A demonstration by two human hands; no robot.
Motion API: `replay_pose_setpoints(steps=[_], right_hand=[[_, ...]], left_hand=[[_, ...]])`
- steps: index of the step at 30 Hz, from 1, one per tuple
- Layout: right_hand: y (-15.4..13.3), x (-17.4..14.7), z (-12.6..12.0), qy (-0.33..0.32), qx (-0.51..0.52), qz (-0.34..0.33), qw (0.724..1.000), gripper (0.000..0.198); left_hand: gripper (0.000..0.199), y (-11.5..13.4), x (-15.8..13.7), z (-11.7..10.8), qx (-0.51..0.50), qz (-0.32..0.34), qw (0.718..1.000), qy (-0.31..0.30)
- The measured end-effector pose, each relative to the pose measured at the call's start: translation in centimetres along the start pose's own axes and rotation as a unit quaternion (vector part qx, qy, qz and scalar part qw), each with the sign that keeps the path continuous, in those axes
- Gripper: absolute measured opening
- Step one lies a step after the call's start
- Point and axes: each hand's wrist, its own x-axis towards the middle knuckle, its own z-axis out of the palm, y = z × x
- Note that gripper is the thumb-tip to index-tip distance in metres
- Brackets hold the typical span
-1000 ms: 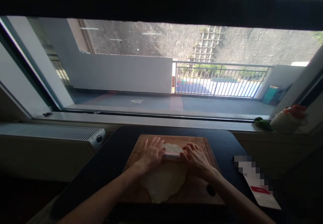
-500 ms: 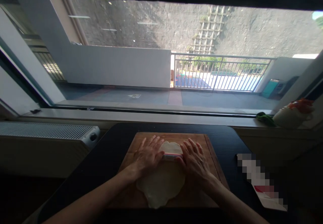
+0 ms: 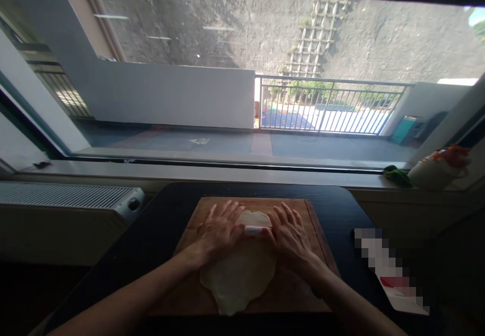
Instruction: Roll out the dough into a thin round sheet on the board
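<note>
My left hand (image 3: pixel 220 229) and my right hand (image 3: pixel 291 234) lie flat with fingers stretched forward. Both palms rest over the ends of a slim white cylinder (image 3: pixel 254 230), like a rolling pin; only its middle shows between my thumbs. Under it spreads a thin, pale sheet of dough (image 3: pixel 240 278) with an uneven outline. The dough narrows to a tongue at the near edge, and its far part shows beyond the cylinder. Beneath the dough is a wooden board (image 3: pixel 290 298).
The board sits on a black table (image 3: pixel 132 255). To the right lies a flat, partly blurred packet (image 3: pixel 405 300). A white radiator (image 3: pixel 76 197) stands at the left. A white jug (image 3: pixel 434 172) and a green cloth (image 3: pixel 397 175) are on the windowsill (image 3: pixel 227 172).
The cylinder has turned under my palms: coloured stripes showed on it before, and its visible side is now plain white. My hands stay flat, and the view has shifted slightly.
</note>
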Motion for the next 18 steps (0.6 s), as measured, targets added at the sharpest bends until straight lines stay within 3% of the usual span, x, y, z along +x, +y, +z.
replay_pose_setpoints(steps=[7,9,14,16,18], right_hand=[[1.5,7.2,-0.1,-0.107,0.020,0.115,0.987,0.050],[1.4,6.8,0.0,-0.107,0.022,0.108,0.988,0.051],[0.4,1.7,0.6,-0.038,0.009,0.021,0.999,0.051],[0.6,1.8,0.8,-0.034,0.012,0.019,0.999,0.050],[1.2,3.9,0.9,-0.061,0.023,0.043,0.997,0.048]], left_hand=[[0.054,-0.4,6.8,0.0,0.004,-0.143,0.990,-0.005],[0.053,-0.3,6.3,0.1,0.007,-0.127,0.992,0.004],[0.052,0.4,1.1,-0.1,-0.002,-0.014,1.000,-0.004],[0.053,0.4,1.2,-0.1,-0.003,-0.023,1.000,-0.013],[0.053,0.1,3.4,0.1,0.000,-0.069,0.997,-0.024]])
